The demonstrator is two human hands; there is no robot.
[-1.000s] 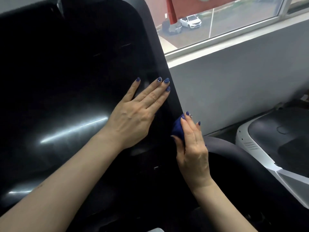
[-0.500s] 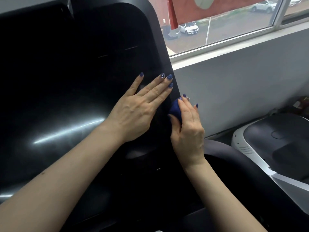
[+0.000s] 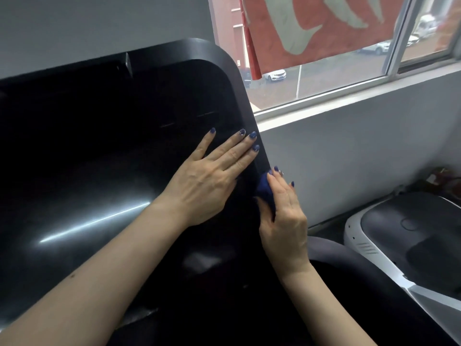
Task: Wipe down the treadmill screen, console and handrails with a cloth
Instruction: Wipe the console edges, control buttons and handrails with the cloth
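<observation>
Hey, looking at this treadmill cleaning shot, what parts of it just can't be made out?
Head view only:
- Cloth: mostly hidden by the right hand gripping it.
- Console: left and lower parts cut off by the frame; its dark face shows no readable detail.
- Console surface under the flat left hand: covered.
- Handrails: only a dark curved shape below the right hand, too dim to tell.

A black treadmill console [image 3: 104, 151], tilted and glossy, is seen as the supporting surface. A left hand [image 3: 207, 181] is laid flat on its right part, fingers straight. A blue cloth [image 3: 265, 191] is pressed against its right edge by a right hand [image 3: 284, 218].
</observation>
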